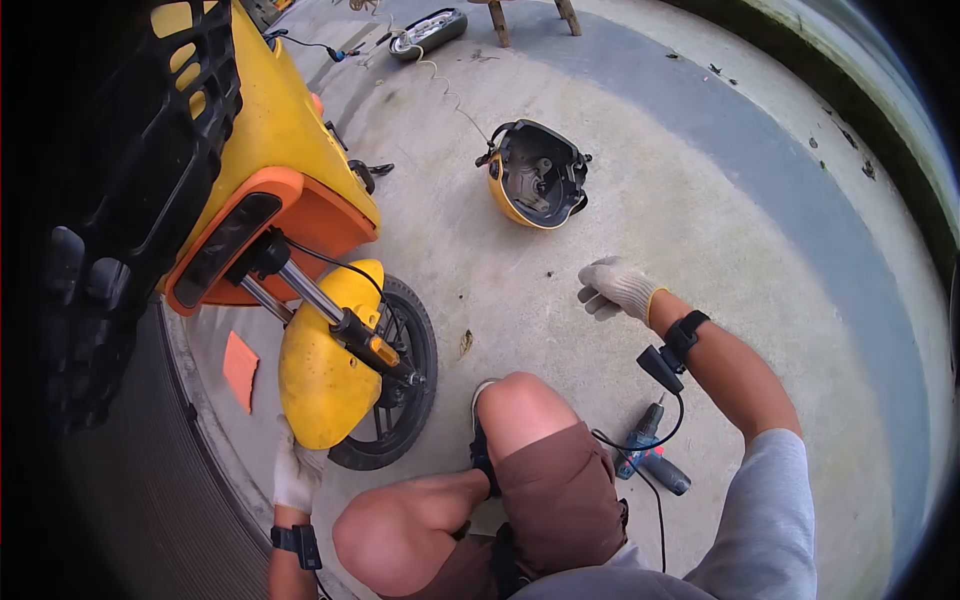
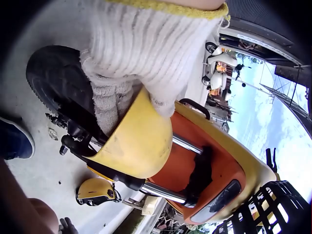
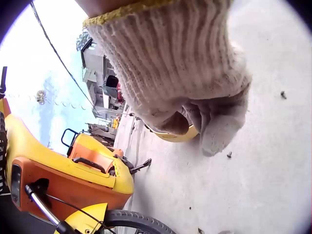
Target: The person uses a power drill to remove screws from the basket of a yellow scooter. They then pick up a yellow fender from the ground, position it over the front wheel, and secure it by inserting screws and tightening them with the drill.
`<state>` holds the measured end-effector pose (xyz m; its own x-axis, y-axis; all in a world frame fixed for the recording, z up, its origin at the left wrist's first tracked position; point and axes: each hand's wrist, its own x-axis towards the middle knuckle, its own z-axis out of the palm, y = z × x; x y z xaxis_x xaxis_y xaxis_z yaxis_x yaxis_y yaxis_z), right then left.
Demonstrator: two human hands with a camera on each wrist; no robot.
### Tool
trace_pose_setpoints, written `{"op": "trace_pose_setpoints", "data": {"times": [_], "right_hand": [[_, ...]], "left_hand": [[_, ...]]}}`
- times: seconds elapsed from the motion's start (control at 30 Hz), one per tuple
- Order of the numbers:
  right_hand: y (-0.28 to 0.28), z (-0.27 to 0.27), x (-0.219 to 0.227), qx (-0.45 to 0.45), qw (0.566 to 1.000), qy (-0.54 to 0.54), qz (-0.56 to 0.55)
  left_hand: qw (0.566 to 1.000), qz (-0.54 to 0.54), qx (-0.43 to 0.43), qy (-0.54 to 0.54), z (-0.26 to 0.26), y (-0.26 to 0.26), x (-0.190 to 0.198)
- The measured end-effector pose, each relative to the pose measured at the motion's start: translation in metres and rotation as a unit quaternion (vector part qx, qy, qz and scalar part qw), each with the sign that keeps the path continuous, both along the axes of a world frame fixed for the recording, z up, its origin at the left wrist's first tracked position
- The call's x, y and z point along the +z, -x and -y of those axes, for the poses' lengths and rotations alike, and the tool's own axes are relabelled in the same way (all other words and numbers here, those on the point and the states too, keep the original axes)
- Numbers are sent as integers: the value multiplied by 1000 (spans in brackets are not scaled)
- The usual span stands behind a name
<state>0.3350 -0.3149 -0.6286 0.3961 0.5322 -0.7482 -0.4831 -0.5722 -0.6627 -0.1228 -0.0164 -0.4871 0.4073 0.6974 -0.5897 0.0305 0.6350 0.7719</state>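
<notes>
Concrete floor (image 1: 620,200) outdoors carries the work, with a yellow-and-orange scooter (image 1: 270,150) standing at the left. At its front, the yellow front fender (image 1: 320,370) sits over the front wheel (image 1: 405,390), between the fork legs (image 1: 330,310). The left hand (image 1: 295,475), gloved, grips the fender's lower edge; in the left wrist view its fingers curl round the rim. Judged from this, the fender is not yet free of the fork.

Further right, beyond the wheel, a yellow headlight housing (image 1: 535,175) lies face-up on the floor, already off the scooter, its cable trailing toward another detached part (image 1: 428,30). The right hand (image 1: 615,290), gloved, hangs in the air with fingers curled together and holding nothing. Below its arm, 1 power drill (image 1: 650,455) lies on the floor beside the person's knee (image 1: 520,400), untouched.
</notes>
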Motion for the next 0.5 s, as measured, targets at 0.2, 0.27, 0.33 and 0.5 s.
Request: {"op": "trace_pose_setpoints", "data": {"times": [0.2,0.27,0.33,0.5], "right_hand": [[12,-69,-29,60,995,-55,64],[23,-98,-17,175,973,-101,113],[32,-132,-17,193,964,-139,123],[60,-217,-16,202,936,-257,132]], "left_hand": [[998,0,54,-9,8,-4,0],[999,10,50,-9,9,-7,-1],[999,40,34,11,5,0,-2],[995,-7,99,-32,17,-11,-4]]}}
